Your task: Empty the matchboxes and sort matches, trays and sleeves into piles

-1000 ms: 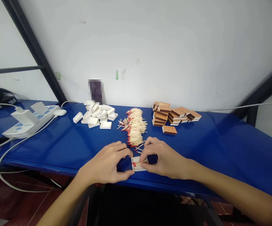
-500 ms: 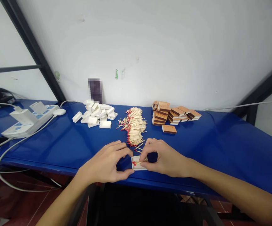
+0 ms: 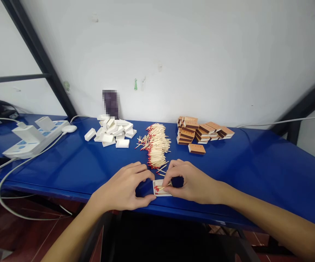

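A white matchbox tray (image 3: 164, 195) lies near the front edge of the blue table. My left hand (image 3: 128, 187) has its thumb and index finger curved around the tray's left end, touching its corners. My right hand (image 3: 186, 182) pinches several matches (image 3: 160, 188) over the tray, their red heads pointing left and low inside it. The fingers hide the tray's right part. Just beyond the tray is a long pile of loose matches (image 3: 158, 145), with a few stray ones at its near end.
White empty trays (image 3: 113, 131) are heaped at the back left. Brown matchbox sleeves (image 3: 192, 127) are stacked at the back right, one standing apart in front. On the left are a power strip (image 3: 37, 142) with chargers and white cables (image 3: 23, 167). A wall rises behind.
Inside the tray, the red match heads look more spread out, and one lies at the tray's lower left. Both hands keep nearly the same place; the view has shifted slightly.
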`<state>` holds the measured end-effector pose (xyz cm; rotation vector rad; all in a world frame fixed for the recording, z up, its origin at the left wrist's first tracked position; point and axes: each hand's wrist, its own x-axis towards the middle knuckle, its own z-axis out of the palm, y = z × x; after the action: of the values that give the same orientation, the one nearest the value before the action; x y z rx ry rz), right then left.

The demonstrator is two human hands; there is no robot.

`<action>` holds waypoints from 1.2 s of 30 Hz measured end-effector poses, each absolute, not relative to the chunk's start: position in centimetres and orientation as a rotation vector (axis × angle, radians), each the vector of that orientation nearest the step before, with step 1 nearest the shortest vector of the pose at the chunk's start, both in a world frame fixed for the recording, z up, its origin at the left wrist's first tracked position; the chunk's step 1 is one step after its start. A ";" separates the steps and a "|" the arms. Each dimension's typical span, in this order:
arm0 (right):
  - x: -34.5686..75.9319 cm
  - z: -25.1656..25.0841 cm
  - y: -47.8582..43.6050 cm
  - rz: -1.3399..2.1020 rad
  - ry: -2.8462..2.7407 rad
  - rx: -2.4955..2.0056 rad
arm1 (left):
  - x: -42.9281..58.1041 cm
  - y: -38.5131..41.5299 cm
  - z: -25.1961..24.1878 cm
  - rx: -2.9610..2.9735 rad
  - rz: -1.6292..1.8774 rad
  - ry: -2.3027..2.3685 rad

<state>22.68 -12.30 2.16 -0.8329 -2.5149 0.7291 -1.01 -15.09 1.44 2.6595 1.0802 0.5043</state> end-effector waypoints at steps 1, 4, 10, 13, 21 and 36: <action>22.7 2.2 -12.3 0.730 -2.515 -0.831 | -1.0 -15.1 1.5 2.659 0.504 1.083; 22.7 2.2 -12.3 0.728 -2.505 -0.821 | -1.0 -15.1 1.5 2.654 0.500 1.086; 22.7 2.2 -12.3 0.736 -2.506 -0.827 | -1.0 -15.0 1.4 2.662 0.511 1.076; 22.7 2.2 -12.3 0.734 -2.512 -0.840 | -1.0 -15.0 1.4 2.668 0.521 1.066; 22.7 2.3 -12.1 0.769 -2.508 -0.853 | -1.0 -15.0 1.5 2.662 0.510 1.076; 22.7 2.4 -12.0 0.842 -2.430 -0.836 | -1.1 -15.0 1.4 2.653 0.491 1.080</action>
<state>22.69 -12.04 2.39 -0.8362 -2.4296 0.8416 -1.07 -15.05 1.35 2.6528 1.0805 0.4912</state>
